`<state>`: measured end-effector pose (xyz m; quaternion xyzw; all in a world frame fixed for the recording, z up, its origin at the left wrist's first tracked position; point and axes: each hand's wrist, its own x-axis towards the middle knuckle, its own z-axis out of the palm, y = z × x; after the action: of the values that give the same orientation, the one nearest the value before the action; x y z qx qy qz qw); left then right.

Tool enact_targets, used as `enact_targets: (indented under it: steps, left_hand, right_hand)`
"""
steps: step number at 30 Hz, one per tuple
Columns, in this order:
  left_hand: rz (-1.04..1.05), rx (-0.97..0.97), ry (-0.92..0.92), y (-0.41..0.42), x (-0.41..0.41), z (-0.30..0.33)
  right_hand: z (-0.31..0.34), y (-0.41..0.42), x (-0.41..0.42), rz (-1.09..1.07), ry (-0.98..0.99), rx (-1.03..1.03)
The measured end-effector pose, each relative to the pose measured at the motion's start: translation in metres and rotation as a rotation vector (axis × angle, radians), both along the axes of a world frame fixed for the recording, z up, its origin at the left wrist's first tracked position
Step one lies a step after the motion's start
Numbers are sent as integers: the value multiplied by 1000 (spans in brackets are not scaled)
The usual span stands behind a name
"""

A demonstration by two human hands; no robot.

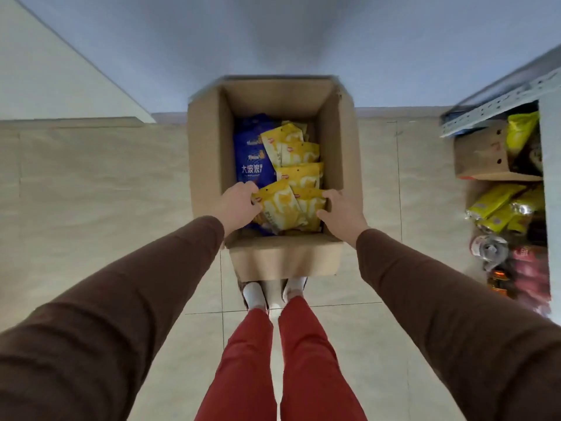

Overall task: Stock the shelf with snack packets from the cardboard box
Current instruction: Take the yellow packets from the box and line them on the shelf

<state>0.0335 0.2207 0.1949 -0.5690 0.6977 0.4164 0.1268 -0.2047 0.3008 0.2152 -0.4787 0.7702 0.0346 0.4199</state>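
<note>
a: where are the snack packets?
b: in the open cardboard box (209, 141) on the floor, yellow packets (299, 153) beside blue packets (250, 147).
a: and the hands?
b: both in the box. left hand (239, 205) and right hand (341, 209) each grasp a side of the nearest yellow bundle (288, 208).
a: the shelf?
b: shelf (546, 165) at right, holding packets.

Both hands, left (239, 205) and right (341, 212), grip yellow snack packets (285, 208) inside the cardboard box (206, 147).
</note>
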Motion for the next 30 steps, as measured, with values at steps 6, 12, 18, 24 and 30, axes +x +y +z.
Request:
enact_targets:
  steps: [6,12,18,24,30]
  left_hand:
    - [-7,29,-57,-25,-10,-143]
    - [-8,34,-114,-49,-32,-260]
    - [-120,7,-142,-55,-50,-328]
    - [-109,-98,-171,-83,-55,-328]
    - [-32,-303,-133,-184,-64,-305]
  right_hand:
    - [-150,-34,-21,138,118,128]
    - [-272,-60,-37,188,149,165]
    - [-338,-69,-39,191,178,165]
    - [-337,-104,-46,160,159,28]
    - [-313,-205,-56,64,181,-198]
